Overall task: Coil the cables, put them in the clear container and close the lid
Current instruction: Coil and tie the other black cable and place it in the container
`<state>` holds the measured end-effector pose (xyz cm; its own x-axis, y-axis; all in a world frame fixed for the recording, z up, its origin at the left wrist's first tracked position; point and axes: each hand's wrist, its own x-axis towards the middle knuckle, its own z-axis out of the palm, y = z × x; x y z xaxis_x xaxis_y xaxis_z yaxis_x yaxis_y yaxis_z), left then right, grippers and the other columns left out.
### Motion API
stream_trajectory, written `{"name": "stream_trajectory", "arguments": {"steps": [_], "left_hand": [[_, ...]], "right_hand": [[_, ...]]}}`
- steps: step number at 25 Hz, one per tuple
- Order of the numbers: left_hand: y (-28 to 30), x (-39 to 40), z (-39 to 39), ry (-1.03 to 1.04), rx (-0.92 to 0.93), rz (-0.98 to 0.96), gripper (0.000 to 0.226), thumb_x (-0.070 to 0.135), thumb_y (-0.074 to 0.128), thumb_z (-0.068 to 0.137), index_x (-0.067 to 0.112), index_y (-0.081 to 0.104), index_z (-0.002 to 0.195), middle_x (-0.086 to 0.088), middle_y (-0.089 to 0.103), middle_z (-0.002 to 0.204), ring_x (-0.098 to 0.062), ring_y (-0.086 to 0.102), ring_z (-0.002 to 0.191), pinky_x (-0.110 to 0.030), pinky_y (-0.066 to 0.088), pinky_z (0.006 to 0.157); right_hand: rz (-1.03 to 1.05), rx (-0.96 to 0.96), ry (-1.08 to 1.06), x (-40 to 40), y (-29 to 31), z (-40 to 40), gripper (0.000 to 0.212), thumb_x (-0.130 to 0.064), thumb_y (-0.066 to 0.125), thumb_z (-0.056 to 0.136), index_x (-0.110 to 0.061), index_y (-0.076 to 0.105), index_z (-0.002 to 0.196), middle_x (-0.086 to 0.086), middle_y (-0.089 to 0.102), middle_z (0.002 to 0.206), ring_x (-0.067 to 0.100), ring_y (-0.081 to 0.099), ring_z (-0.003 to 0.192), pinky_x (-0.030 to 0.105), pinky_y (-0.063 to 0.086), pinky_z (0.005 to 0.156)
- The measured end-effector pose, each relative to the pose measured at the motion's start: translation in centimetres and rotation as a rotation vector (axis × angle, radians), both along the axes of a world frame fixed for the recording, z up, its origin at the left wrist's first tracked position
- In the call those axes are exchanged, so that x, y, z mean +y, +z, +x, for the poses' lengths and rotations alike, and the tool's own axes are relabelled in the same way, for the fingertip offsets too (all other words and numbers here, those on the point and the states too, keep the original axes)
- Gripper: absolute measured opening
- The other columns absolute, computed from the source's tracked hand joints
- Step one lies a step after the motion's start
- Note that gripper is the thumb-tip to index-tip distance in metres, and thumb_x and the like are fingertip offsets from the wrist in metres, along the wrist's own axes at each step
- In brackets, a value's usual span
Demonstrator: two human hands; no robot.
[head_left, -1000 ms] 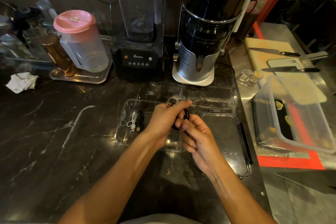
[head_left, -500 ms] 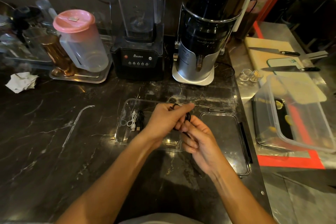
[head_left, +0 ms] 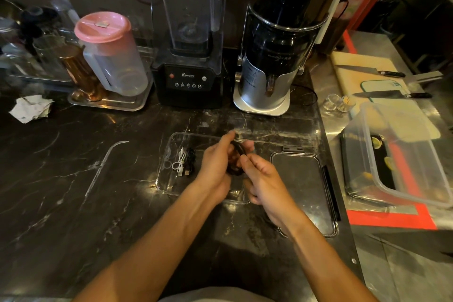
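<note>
Above the container (head_left: pixel 169 179), the left hand (head_left: pixel 215 167) is curled around a black cable (head_left: pixel 236 159) coil; the right hand (head_left: pixel 262 179) pinches its near edge. The lid (head_left: pixel 306 191) lies right of the container.

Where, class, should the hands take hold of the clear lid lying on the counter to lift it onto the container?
Probably by the long side edges of the clear rectangular lid, coming down from above. It lies flat on the dark marble counter, right of the clear plastic container, so only its raised rim offers purchase; its near left corner is hidden behind the right hand.
</note>
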<state>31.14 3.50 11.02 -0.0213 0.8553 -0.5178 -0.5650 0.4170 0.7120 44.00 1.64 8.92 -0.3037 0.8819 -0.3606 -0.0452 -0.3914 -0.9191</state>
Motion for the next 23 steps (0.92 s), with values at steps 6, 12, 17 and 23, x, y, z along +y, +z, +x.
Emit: {"name": "stream_trajectory", "arguments": {"steps": [6, 12, 17, 23], "left_hand": [[-0.7, -0.1, 0.7, -0.040, 0.067, -0.075, 0.051, 0.042, 0.052, 0.103, 0.016, 0.078, 0.067, -0.013, 0.079, 0.088, -0.028, 0.069, 0.085, -0.035, 0.045, 0.070], [-0.6, 0.3, 0.8, -0.024, 0.126, -0.057, 0.044, 0.044, 0.046, 0.106, 0.008, 0.069, 0.098, -0.010, 0.077, 0.088, -0.014, 0.066, 0.064, -0.025, 0.035, 0.044], [-0.7, 0.3, 1.3, 0.045, 0.096, -0.040, 0.052, 0.040, 0.042, 0.108, -0.001, 0.074, 0.104, -0.011, 0.077, 0.085, -0.014, 0.070, 0.067, -0.023, 0.048, 0.048], [-1.8, 0.3, 0.6, 0.017, 0.293, 0.037, 0.058, 0.045, 0.042, 0.107, -0.003, 0.072, 0.095, -0.009, 0.074, 0.078, -0.014, 0.070, 0.071, -0.024, 0.056, 0.066]], "right_hand": [[-0.302, 0.264, 0.031, 0.1, 0.2, 0.8, 0.019, -0.035, 0.054, 0.105, -0.022, 0.061, 0.117, 0.007, 0.063, 0.078, 0.002, 0.024, 0.037, 0.016, 0.015, 0.033], [-0.389, 0.424, -0.047, -0.1, -0.4, 0.3, 0.024, -0.030, 0.058, 0.102, -0.021, 0.068, 0.122, 0.003, 0.055, 0.077, 0.001, 0.028, 0.037, 0.014, 0.018, 0.031], [-0.341, 0.487, -0.040, -0.2, -0.5, 0.3, 0.017, -0.030, 0.058, 0.103, -0.019, 0.069, 0.110, 0.001, 0.053, 0.078, 0.000, 0.030, 0.038, 0.014, 0.020, 0.031], [-0.154, 0.269, -0.117, -0.2, -0.4, -0.6, 0.018, -0.024, 0.054, 0.105, -0.013, 0.065, 0.097, 0.001, 0.052, 0.070, 0.002, 0.029, 0.038, 0.016, 0.020, 0.032]]}}
